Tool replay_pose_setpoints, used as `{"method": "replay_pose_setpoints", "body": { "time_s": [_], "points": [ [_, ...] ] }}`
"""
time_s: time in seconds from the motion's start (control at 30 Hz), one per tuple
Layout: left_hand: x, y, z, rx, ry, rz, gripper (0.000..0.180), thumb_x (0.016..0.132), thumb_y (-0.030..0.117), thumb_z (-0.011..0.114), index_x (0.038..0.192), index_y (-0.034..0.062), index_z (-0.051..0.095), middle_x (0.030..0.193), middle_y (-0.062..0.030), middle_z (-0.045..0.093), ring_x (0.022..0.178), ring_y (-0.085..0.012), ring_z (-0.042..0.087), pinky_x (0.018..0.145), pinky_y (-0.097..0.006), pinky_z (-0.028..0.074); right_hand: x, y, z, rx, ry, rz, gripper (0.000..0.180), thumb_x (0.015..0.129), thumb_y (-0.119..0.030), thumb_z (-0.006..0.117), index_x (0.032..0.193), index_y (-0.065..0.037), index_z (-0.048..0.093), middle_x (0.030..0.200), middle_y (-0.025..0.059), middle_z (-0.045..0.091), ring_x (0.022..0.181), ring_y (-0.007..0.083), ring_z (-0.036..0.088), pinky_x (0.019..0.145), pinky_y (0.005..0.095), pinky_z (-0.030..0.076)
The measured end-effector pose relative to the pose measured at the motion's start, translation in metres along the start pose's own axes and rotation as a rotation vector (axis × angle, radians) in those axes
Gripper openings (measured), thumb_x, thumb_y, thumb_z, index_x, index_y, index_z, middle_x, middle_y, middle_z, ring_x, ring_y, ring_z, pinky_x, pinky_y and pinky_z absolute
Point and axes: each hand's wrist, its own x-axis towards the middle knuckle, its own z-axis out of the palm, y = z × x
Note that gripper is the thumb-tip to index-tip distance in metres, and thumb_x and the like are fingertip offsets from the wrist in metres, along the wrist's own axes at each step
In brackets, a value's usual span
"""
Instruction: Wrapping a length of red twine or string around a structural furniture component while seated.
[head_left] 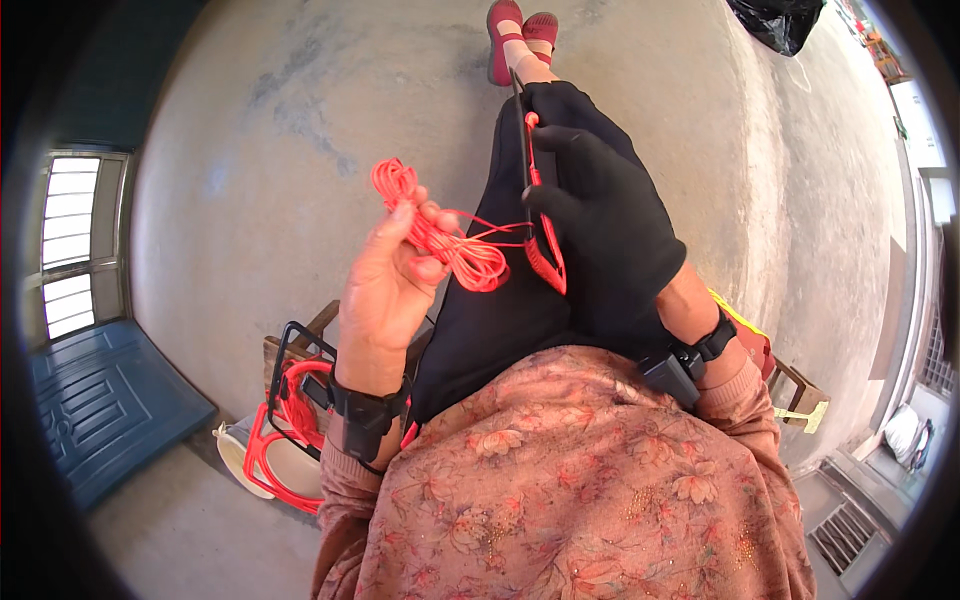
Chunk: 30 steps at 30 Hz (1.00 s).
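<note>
My left hand [390, 275] is bare and closed around a looped bundle of thin red cord [472, 263]. Loops stick out on both sides of the fingers. A strand or two run from the bundle across to a slim black frame [519, 130], which has red cord wound along one side [547, 262]. My right hand [615, 215], in a black glove, grips this frame above my lap, thumb and fingers bent around it. The frame's far side is partly hidden by the glove.
Left of my seat, a pale bucket [232, 458] holds red cord [297, 392] and another black frame [290, 330]. A blue panelled door [110, 400] is farther left. A black plastic bag [785, 22] lies at the far right. My red shoes [503, 45] rest on the concrete floor.
</note>
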Motion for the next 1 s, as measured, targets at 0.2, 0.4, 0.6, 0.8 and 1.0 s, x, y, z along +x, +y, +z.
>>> {"method": "replay_pose_setpoints", "body": {
  "time_s": [0.2,0.4,0.6,0.8,1.0],
  "points": [
    [-0.005,0.020,0.006,0.851,0.126,0.402,0.025,0.093,0.014,0.060,0.116,0.0039,0.057,0.106,-0.0076,0.066,0.099,-0.0184,0.062,0.070,-0.025,0.051,0.000,0.002,-0.008,0.086,-0.009,0.089,0.049,0.078,-0.014,0.074,0.123,-0.003,0.057,0.113,0.0146,0.062,0.105,0.0259,0.061,0.091,0.0322,0.047],
    [-0.041,0.050,0.038,0.128,-0.120,0.402,0.030,0.096,0.017,0.056,0.122,0.0032,0.049,0.106,-0.0100,0.059,0.093,-0.0203,0.055,0.082,-0.031,0.050,0.010,0.002,0.017,-0.309,-0.102,-0.641,0.036,0.079,-0.027,0.075,0.105,-0.004,0.064,0.098,0.0115,0.066,0.089,0.0307,0.064,0.081,0.0346,0.050],
    [-0.056,0.080,0.050,0.516,0.106,0.623,0.027,0.100,0.024,0.047,0.114,0.0012,0.048,0.094,-0.0119,0.059,0.084,-0.0212,0.055,0.084,-0.036,0.047,0.018,-0.018,0.000,0.372,-0.586,0.181,0.021,0.085,-0.020,0.070,0.090,0.000,0.066,0.081,0.0052,0.067,0.080,0.0137,0.063,0.072,0.0283,0.048],
    [-0.079,0.102,0.047,0.270,-0.240,0.359,0.012,0.100,0.016,0.043,0.092,0.0080,0.038,0.071,-0.0019,0.047,0.067,-0.0133,0.043,0.062,-0.024,0.041,0.007,-0.008,0.007,0.637,-0.336,0.080,0.036,0.084,-0.020,0.070,0.112,0.000,0.060,0.108,0.0091,0.064,0.097,0.0132,0.061,0.082,0.0273,0.050],
    [-0.103,0.130,0.073,-0.128,-0.538,0.437,0.011,0.096,0.007,0.045,0.088,0.0082,0.038,0.068,-0.0027,0.046,0.068,-0.0138,0.043,0.066,-0.028,0.043,0.020,-0.001,0.015,-0.204,-0.440,-0.518,0.022,0.083,-0.019,0.067,0.098,-0.002,0.065,0.103,0.0108,0.068,0.091,0.0265,0.064,0.083,0.0309,0.050]
  ]
}}
